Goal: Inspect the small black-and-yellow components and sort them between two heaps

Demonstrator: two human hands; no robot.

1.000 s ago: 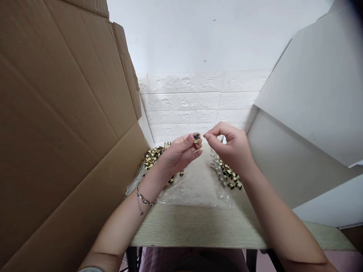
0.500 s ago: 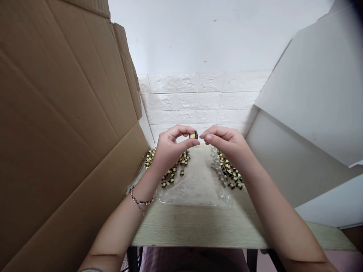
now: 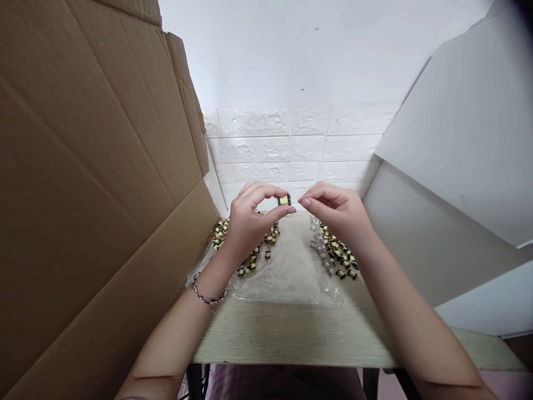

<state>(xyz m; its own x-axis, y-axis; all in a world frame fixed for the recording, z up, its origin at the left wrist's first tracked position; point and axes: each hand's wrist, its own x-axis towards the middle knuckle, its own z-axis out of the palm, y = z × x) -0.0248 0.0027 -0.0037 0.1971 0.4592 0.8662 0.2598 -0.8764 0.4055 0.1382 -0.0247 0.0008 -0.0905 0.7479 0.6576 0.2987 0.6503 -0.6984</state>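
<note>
A small yellow-and-black transformer coil [image 3: 284, 200] with thin pins at its ends is pinched between the thumb and fingertips of my left hand [image 3: 256, 214], raised above the table. Just right of it, my right hand [image 3: 335, 208] has its thumb and index finger pressed together, a small gap from the pins. Whatever those fingertips may hold is too small to make out. Below lies a clear plastic bag [image 3: 287, 278], with a pile of similar coils [image 3: 270, 236] on its left, partly hidden by my left arm. Another pile of coils [image 3: 339, 253] lies at the right.
A tall cardboard sheet [image 3: 104, 166] leans along the left side. White panels [image 3: 453, 166] stand on the right, and a white brick-patterned wall [image 3: 270, 150] closes off the back. The wooden table [image 3: 291, 336] has its front edge near my body.
My right hand has shifted slightly right, away from the coil. The coil has turned a little in my left fingers, so its pins show more clearly.
</note>
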